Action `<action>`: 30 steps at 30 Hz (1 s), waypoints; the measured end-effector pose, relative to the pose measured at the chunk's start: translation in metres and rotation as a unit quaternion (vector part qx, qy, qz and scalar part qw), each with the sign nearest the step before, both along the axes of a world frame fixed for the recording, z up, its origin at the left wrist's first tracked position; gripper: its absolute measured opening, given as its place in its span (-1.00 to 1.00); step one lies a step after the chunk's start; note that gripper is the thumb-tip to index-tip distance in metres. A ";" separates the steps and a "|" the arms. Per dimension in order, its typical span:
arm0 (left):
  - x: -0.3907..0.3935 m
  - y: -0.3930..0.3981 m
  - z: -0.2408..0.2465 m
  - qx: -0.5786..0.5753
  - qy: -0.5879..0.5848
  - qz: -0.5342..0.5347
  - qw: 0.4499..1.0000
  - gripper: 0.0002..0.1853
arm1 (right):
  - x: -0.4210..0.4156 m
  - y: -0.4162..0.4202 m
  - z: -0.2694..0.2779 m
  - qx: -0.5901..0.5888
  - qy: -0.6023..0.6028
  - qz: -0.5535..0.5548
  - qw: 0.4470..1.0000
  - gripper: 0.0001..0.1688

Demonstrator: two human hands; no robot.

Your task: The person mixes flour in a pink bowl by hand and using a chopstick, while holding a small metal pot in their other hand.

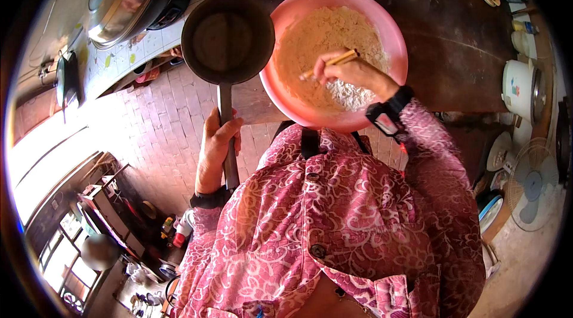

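Note:
My left hand (217, 139) grips the long handle of a dark metal dipper (221, 40), its wide round bowl held level just left of a pink plastic basin (396, 36). Whether any liquid lies in the dipper I cannot tell. Over the basin, my right hand (344, 72) is closed around wooden chopsticks (347, 56), tips pointing down to the left into the mix. Damp, crumbly flour mixture (331, 27) covers most of the basin's inside. A patch of dry white flour (349, 96) shows below my right hand, near the basin's front side.
The basin stands at the front edge of a dark wooden table (452, 63). A white rice cooker (517, 85) is at the right, above a standing fan (532, 186). At upper left, a glass-lidded electric pan (130, 0) sits on a tiled counter (150, 45).

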State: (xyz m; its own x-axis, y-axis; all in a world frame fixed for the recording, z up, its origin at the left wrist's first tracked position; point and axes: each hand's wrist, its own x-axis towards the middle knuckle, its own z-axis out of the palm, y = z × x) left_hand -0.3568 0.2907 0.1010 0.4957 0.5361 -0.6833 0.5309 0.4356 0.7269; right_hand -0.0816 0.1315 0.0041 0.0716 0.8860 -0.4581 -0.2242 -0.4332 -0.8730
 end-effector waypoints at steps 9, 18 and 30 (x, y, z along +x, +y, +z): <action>-0.003 0.001 -0.006 0.005 -0.020 0.003 1.000 -0.80 | 0.016 0.018 -0.037 0.032 0.071 -0.225 0.971 -0.84; 0.001 0.008 -0.007 0.010 -0.054 -0.002 0.998 -0.78 | -0.019 0.013 -0.030 0.073 0.004 -0.274 0.959 -0.86; -0.004 -0.007 -0.009 -0.039 -0.055 0.006 0.998 -0.74 | 0.079 -0.090 0.014 -0.046 -0.086 -0.238 0.966 -0.86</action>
State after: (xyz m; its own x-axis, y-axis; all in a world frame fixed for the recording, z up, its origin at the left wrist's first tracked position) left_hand -0.3607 0.2839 0.0917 0.5643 0.4894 -0.6649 0.4442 0.4989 0.7442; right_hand -0.0025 0.0413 0.0179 0.5425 0.6909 -0.4779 -0.2722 -0.3936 -0.8781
